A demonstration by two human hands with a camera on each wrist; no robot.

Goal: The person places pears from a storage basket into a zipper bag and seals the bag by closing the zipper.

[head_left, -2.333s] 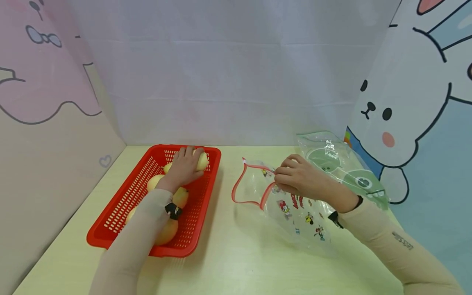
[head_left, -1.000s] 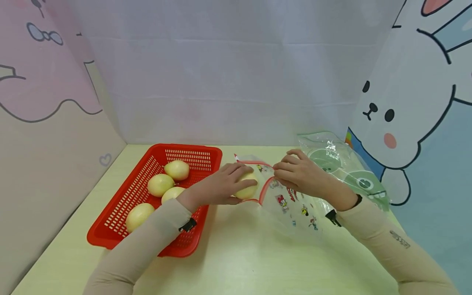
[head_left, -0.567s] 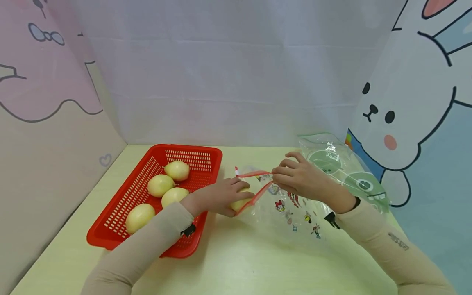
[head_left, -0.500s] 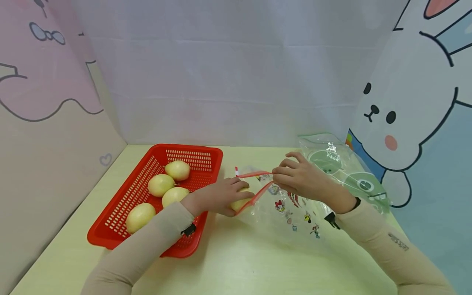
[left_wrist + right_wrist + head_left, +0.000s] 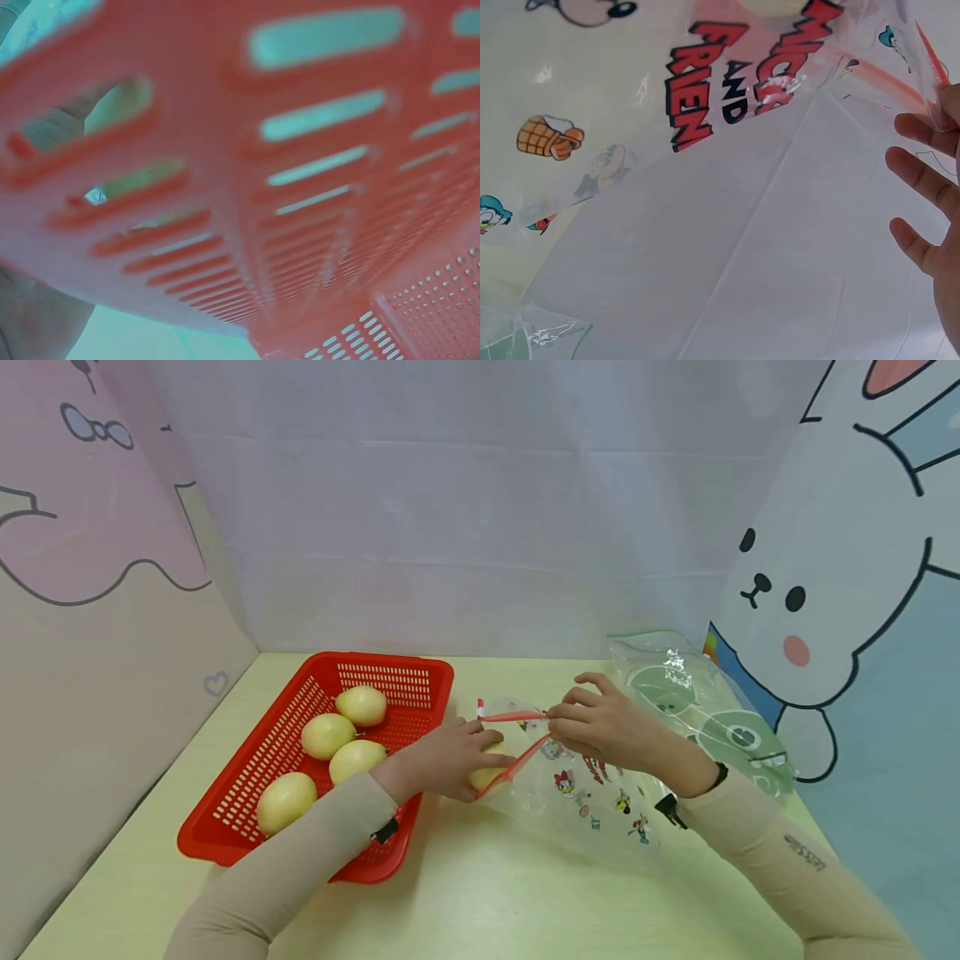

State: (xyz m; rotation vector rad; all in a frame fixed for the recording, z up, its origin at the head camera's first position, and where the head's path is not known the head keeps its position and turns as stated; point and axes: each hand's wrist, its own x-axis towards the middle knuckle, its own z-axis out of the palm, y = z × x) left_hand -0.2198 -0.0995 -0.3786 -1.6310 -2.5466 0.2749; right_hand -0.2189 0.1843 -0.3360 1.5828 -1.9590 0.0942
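In the head view my left hand (image 5: pixel 446 762) holds a pale yellow pear (image 5: pixel 489 766) at the mouth of a clear zip bag (image 5: pixel 577 806). Part of the pear lies behind the bag's red edge, and my fingers cover more of it. My right hand (image 5: pixel 611 731) pinches that red edge between thumb and fingers, keeping the mouth apart. The right wrist view shows the printed bag surface (image 5: pixel 727 82) and my right-hand fingers (image 5: pixel 922 184). Most of the left wrist view is filled by the side of the red basket (image 5: pixel 225 172), which hides much of the hand.
Several pears (image 5: pixel 328 737) lie in the red basket (image 5: pixel 438 693) on the left. Behind my right hand, another clear bag with a green print (image 5: pixel 738 735) lies on the pale table (image 5: pixel 525 902). Printed cloth walls stand at the back and sides.
My left hand has taken a pear from the basket, carried it right to the bag mouth and lowered it slightly. The right hand keeps its pinch, shifting slightly left at the end.
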